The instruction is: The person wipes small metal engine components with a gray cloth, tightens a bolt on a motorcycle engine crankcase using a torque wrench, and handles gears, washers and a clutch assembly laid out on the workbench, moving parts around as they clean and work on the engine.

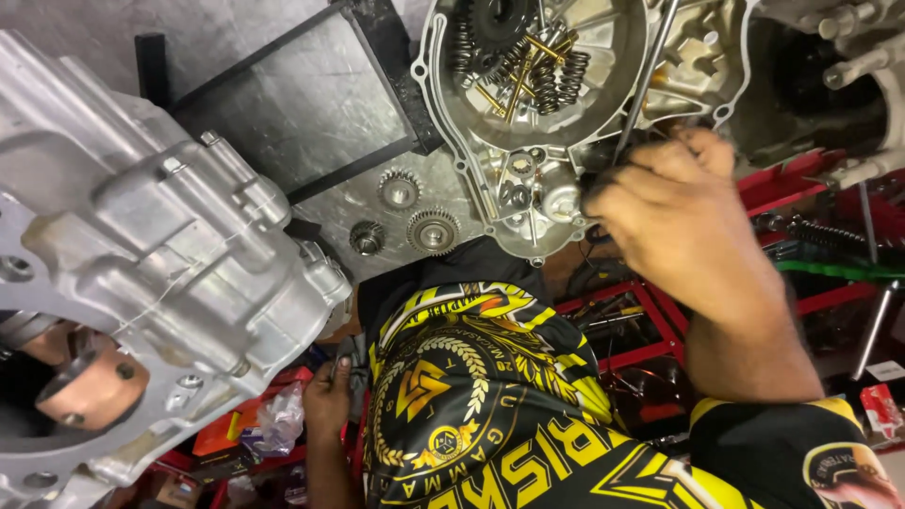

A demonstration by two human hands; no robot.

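My right hand [674, 212] reaches up to the lower edge of a silver engine cover [443, 113] that lies open side up. Its fingers curl around the lower end of a long thin metal rod [649, 71] that slants across the cover. Coil springs [566, 80] and brass-coloured bolts [518, 71] lie loose inside the cover. My left hand [327, 401] hangs low beside my black and yellow shirt [471, 396], closed on a thin dark tool [335, 363] whose tip sticks out above the fingers.
Three small gears [415, 212] sit on a grey metal plate [311, 94] left of the cover. A large silver engine case [160, 245] fills the left side. Red tool trays [641, 320] with tools lie below; another engine part [848, 66] is top right.
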